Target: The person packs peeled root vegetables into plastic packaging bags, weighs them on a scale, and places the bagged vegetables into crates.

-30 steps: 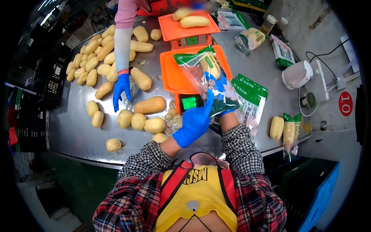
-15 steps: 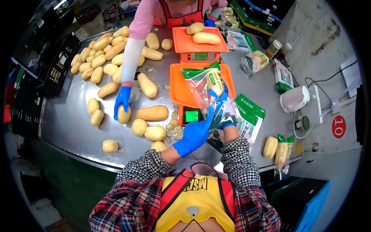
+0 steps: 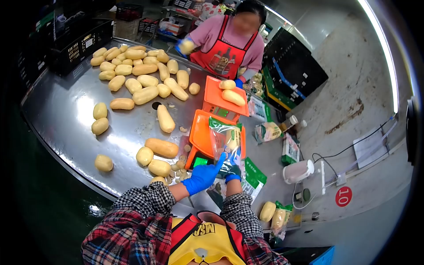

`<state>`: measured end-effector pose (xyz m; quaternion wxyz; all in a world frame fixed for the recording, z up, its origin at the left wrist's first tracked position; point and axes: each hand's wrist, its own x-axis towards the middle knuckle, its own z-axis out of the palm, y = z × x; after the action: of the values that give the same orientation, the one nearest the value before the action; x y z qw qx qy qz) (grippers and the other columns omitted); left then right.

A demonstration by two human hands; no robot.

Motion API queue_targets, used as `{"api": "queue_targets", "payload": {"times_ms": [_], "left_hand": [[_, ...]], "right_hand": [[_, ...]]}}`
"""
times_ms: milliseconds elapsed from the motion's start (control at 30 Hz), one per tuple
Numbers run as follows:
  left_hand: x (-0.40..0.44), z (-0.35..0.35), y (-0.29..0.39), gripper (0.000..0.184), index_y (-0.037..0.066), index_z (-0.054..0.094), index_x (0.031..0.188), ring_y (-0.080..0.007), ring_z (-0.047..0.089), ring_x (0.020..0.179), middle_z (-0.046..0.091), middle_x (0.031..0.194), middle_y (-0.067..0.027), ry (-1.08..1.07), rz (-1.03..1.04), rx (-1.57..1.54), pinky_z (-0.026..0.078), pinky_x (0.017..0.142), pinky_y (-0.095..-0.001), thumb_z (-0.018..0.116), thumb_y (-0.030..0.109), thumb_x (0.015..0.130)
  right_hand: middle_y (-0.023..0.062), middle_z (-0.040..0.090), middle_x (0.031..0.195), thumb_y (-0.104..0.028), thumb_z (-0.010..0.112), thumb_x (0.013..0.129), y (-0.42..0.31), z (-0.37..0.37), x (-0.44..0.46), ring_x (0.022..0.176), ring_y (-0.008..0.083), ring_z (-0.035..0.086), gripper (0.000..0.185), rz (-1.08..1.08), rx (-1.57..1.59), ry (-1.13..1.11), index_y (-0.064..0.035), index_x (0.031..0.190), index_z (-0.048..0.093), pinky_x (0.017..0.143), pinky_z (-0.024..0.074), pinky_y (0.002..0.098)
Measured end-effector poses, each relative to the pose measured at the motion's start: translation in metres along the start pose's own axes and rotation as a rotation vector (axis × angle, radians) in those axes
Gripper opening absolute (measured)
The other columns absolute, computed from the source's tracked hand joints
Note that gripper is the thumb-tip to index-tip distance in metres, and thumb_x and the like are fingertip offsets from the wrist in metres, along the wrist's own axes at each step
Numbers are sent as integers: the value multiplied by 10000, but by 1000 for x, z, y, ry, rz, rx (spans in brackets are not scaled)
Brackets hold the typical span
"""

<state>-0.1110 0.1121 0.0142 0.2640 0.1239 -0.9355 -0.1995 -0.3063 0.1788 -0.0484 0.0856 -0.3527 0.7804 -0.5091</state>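
Observation:
A clear bag with green ends has a pale peeled root piece inside. My left hand, in a blue glove, touches the bag's left side with its index finger stretched out. Behind and under the bag, my right hand is wrapped round its lower part, partly hidden by the printed film. The bag hangs over the near orange scale tray, whose green display glows just left of it. Flat green and white bags lie to the right of my right hand.
Many peeled roots lie on the metal table. Across it, a co-worker holds a root piece by a second orange scale. At right are a white jug and a packed bag.
The view has swung up and turned. The co-worker has lifted a root piece off the table and drawn that arm back. My hands keep hold of the bag.

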Motion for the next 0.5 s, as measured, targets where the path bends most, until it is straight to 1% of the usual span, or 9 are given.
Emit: {"api": "queue_targets", "payload": {"times_ms": [200,300,400,500], "left_hand": [[-9,-1,-1,906,192,72,1522,-259,567,471,559,597,-87,-68,-6,-21,407,397,-410,556,77,765],[-10,0,-4,914,203,65,1521,-260,567,473,558,592,-84,-59,4,-52,406,404,-410,561,76,764],[-11,1,-7,923,203,63,1521,-263,568,477,564,598,-84,-97,-3,-82,407,412,-410,570,78,761],[-12,-5,-5,939,152,38,1517,-273,591,531,592,681,-109,-125,38,-72,427,436,-401,555,33,742]], "right_hand": [[82,628,1024,-94,524,924,-1,1,-11,893,166,606,226,14,0,-9,-25,1134,568,839,482,329],[81,629,1013,-89,525,922,-2,4,-15,887,164,605,221,16,4,-8,-23,1128,570,833,483,327],[80,629,1002,-84,526,920,-5,8,-16,880,161,604,217,17,15,-1,-21,1123,572,826,485,326],[78,630,991,-79,526,919,-8,10,-17,874,158,603,212,19,27,8,-20,1117,573,819,486,324]]}}
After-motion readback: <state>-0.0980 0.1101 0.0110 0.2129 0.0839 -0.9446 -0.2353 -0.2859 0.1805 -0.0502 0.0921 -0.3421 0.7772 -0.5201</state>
